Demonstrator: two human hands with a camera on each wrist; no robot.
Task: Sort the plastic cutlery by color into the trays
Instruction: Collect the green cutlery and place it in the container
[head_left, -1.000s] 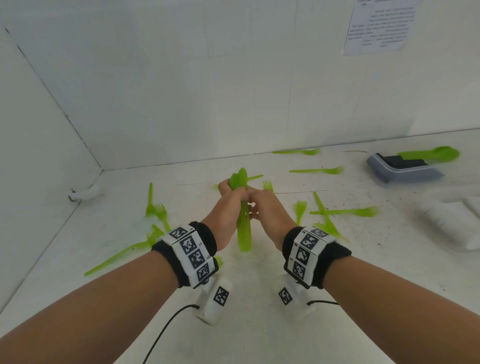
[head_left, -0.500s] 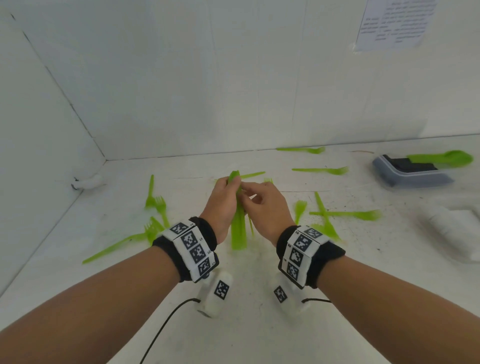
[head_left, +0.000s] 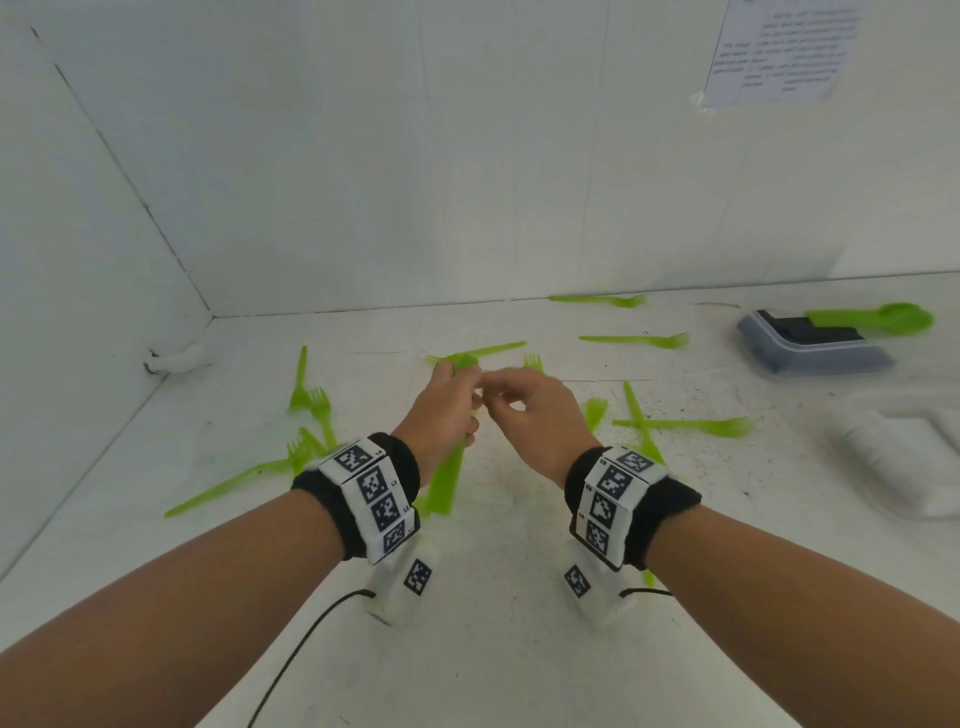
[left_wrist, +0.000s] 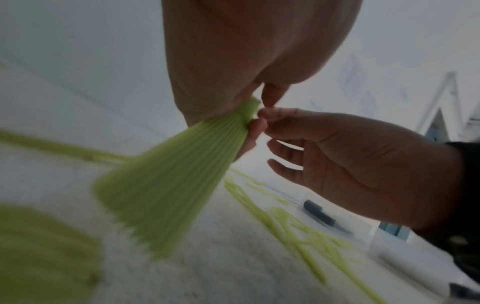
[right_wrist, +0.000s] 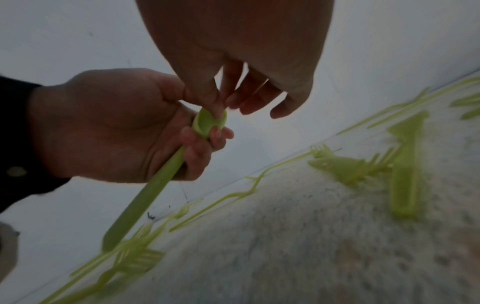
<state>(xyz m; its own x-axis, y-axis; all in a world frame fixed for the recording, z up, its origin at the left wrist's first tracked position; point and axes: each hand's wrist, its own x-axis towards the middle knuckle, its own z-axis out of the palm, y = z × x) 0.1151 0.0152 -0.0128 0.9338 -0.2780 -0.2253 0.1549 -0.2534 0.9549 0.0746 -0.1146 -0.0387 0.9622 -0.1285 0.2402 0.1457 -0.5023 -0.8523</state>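
My left hand (head_left: 444, 408) grips a bundle of green plastic cutlery (head_left: 445, 483) upright over the middle of the white table, handles pointing down. The left wrist view shows the bundle (left_wrist: 161, 185) fanned and blurred. In the right wrist view a spoon bowl (right_wrist: 207, 123) tops the bundle above my left hand (right_wrist: 109, 127). My right hand (head_left: 524, 402) is just right of it, thumb tip touching that bowl, other fingers loosely spread and holding nothing. Loose green forks (head_left: 319, 410) and a knife (head_left: 223, 488) lie to the left. A further fork (head_left: 691, 426) lies to the right.
A grey tray (head_left: 831, 361) at the back right holds a dark piece and a green spoon (head_left: 878, 319). A white tray (head_left: 893, 462) sits nearer on the right. Two more forks (head_left: 639, 340) lie near the back wall. White walls close the left and back.
The bundle in my left hand has dropped lower and tilted. My right hand has loosened from the bundle's top and its fingers have spread.
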